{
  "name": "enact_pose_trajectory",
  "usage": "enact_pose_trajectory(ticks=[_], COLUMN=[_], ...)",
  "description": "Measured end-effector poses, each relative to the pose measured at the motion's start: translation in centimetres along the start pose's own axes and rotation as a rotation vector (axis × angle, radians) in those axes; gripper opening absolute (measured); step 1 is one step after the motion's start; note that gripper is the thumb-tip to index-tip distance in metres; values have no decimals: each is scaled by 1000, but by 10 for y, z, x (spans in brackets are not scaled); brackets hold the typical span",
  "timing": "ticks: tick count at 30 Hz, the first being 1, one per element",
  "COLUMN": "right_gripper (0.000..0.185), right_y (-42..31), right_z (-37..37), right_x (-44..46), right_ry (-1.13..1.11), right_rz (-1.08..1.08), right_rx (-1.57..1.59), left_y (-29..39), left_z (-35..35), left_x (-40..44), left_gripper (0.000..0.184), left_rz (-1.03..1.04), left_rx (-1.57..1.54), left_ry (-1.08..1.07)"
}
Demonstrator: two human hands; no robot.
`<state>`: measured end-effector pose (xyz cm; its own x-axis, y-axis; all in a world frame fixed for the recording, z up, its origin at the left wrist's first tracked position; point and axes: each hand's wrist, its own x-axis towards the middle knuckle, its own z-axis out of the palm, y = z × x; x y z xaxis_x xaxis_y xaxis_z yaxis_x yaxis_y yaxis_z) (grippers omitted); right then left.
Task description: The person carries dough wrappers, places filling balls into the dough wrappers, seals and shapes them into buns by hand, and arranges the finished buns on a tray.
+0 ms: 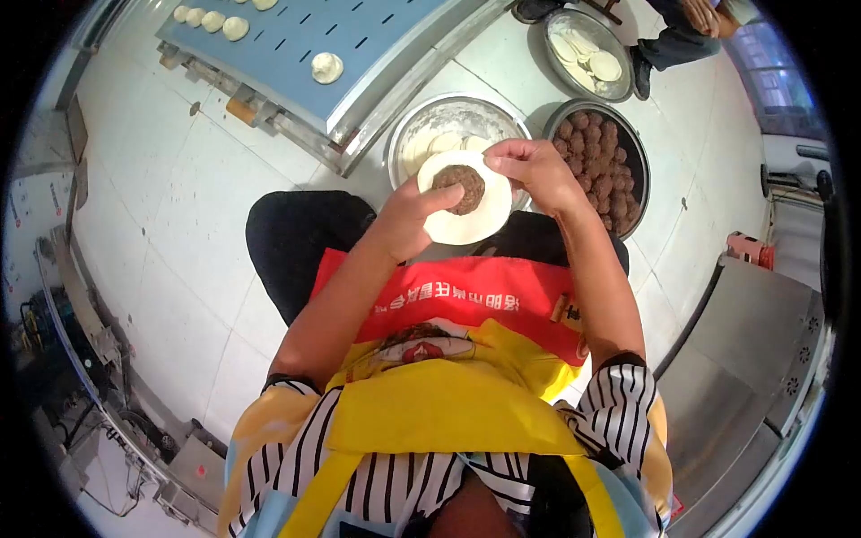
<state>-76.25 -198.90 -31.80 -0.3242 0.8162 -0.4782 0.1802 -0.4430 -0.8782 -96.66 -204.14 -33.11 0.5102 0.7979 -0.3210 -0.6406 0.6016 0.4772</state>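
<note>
A round, flat dough wrapper (473,226) is held up over my lap, with a ball of brown meat filling (467,190) on its middle. My left hand (411,215) supports the wrapper from the left, its thumb pressed on the filling. At the upper right edge, my right hand (531,170) pinches the wrapper between thumb and fingers. Just behind the wrapper is a metal bowl (395,152) with more flat wrappers (446,142) in it, partly hidden by my hands. Right of that stands a round pan (642,170) full of meat balls (596,161).
A blue slotted conveyor (296,67) at upper left carries several filled buns (327,67). Another bowl (549,63) of dough rounds stands on the tiled floor (179,251) by a co-worker's leg (682,45). A steel cabinet (731,350) is at right.
</note>
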Motion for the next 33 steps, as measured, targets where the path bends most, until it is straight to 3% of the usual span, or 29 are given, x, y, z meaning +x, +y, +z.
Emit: enact_pose_trajectory(ticks=[3,6,12,15,18,24,30,33], right_gripper=[12,9,8,8,8,8,7,6], right_y=[-7,-9,2,-5,-11,-2,-9,-12], right_z=[5,11,12,16,20,14,25,22], right_x=[-3,-7,-6,-12,-12,-11,-14,-17], right_ry=[-10,11,-21,106,133,28,153,51], right_rz=[-34,-89,-164,-234,-207,-230,-251,-230], right_rx=[-48,204,19,-41,115,51,132,-36], left_y=[-3,2,4,-8,-6,10,2,3], left_z=[3,11,12,14,14,9,11,4], left_x=[0,0,3,7,7,6,6,6], left_gripper=[46,45,44,45,44,43,39,38], left_rz=[39,44,17,213,213,92,289,252], left_rx=[213,237,373,437,445,629,710,746], left_ry=[89,99,79,166,173,108,217,197])
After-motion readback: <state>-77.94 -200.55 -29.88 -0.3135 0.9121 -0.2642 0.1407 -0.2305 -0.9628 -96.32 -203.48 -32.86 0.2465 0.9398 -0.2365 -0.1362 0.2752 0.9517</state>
